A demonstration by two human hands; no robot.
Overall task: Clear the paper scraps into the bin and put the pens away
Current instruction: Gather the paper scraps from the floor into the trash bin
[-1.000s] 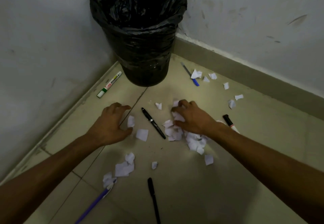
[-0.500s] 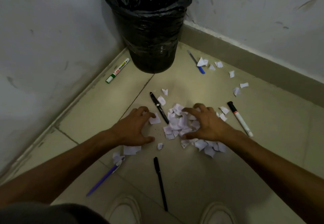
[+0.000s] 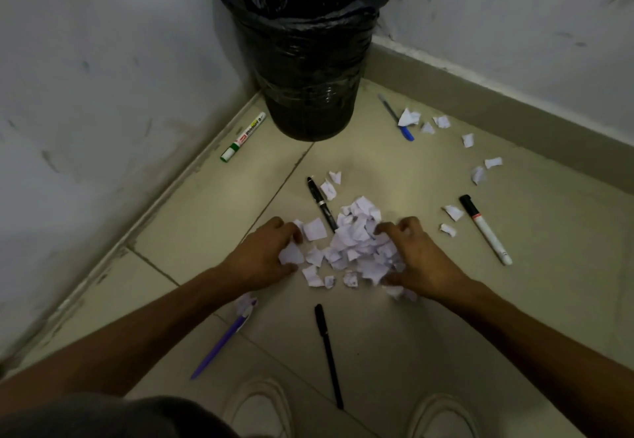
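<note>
Scraps (image 3: 356, 242) heaped on the floor (image 3: 377, 352), short of the bin (image 3: 308, 60) that stands in the floor's far corner. Your left hand (image 3: 264, 255) sits at the heap's left side, fingers curled, thumb and fingers closing on a loose piece. Your right hand (image 3: 417, 259) cups the right side, fingers hooked over the paper and thumb at the near edge. Nothing is lifted yet.

The step is judged to be gathering the heap for one carry. Draw both hands together low along the floor, so the small pieces at the heap's near edge are swept in and not left behind. Then squeeze the paper between your palms before raising it; torn paper is light and would likely spill from a slack hold.

A black pen (image 3: 320, 202) lies at the heap's far-left side, its near end touching the paper. Nudge it clear first, or it may ride up with the scraps. Strays (image 3: 478, 173) lie towards the floor's right edge and beside the marker (image 3: 485, 228); these will need a second pass. The other pens (image 3: 328, 355) lie apart from the heap.
</note>
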